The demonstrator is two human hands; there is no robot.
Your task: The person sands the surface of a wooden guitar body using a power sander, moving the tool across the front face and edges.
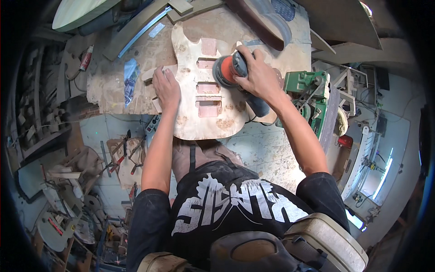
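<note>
A pale wooden guitar body (187, 122) with burl spots and several pink-bottomed cutouts lies on a worn plywood bench (104, 81), its lower end over the front edge. My right hand (259, 78) grips an orange-and-black sander (238, 63), whose round pad sits on the body's upper right, beside the cutouts. A dark cylinder on the sander hangs down to the right. My left hand (166, 89) is at the body's left edge with fingers bent; what they grip, if anything, is unclear, and a small wood piece lies under them.
A green belt-sanding machine (308, 86) stands right of the bench. Wood strips (136, 27), a curved dark piece (258, 22) and blue scraps (130, 77) lie around the body. A tube (86, 59) is at the left. Cluttered tools and boards (63, 195) fill the lower left.
</note>
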